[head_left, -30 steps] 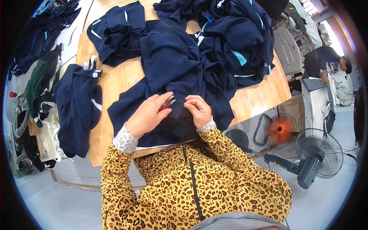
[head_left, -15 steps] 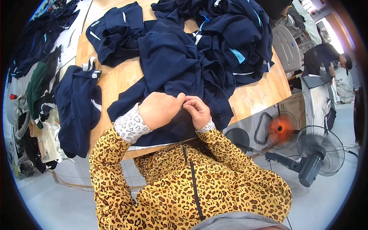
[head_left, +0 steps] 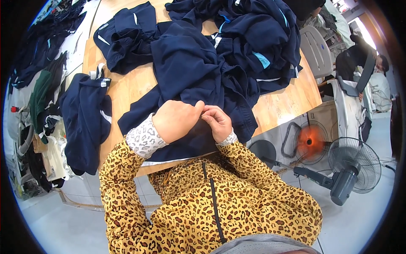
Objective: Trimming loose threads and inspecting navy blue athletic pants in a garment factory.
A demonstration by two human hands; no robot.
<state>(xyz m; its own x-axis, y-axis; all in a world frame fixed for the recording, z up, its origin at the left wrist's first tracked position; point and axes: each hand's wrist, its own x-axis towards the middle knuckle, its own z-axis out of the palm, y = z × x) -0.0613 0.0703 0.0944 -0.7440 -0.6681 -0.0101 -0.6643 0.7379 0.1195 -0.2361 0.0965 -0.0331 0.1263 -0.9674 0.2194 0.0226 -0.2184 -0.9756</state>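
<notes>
Hands [head_left: 175, 120] [head_left: 218, 122] pinch navy garment [head_left: 186, 72]; light-blue label [head_left: 262, 60] behind.

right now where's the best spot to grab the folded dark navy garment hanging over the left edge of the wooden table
Judging by its pose, take the folded dark navy garment at its upper end by the white tabs, which rests on the wooden table. Come from above on the person's left; the lower part hangs off the edge, so it would likely slide if pulled there.

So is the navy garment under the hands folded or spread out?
Loosely spread, not folded: the navy garment lies rumpled across the wooden table, both hands on it.
</notes>
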